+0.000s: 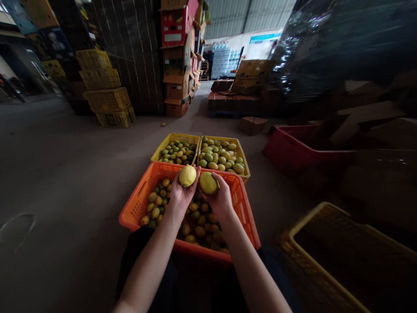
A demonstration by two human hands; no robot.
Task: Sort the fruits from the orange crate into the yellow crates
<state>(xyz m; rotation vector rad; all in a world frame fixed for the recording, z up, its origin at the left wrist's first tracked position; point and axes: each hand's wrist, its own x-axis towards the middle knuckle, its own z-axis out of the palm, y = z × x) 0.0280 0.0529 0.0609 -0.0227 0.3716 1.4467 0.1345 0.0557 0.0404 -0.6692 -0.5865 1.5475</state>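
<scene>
My left hand is closed around a pale yellow lemon, which rests in the palm and fingers. Beside it, my right hand grips a greener lemon from its right side. Both hands are held over the near part of an orange plastic crate, which has many yellow and greenish lemons in its bottom. Just beyond it stand two yellow crates side by side, the left yellow crate with smaller, greener fruit and the right yellow crate with larger yellow-green fruit.
A yellow crate stands close on my right, with a red bin behind it. Stacked yellow crates and piled cardboard boxes rise farther back. One small fruit lies on the concrete floor.
</scene>
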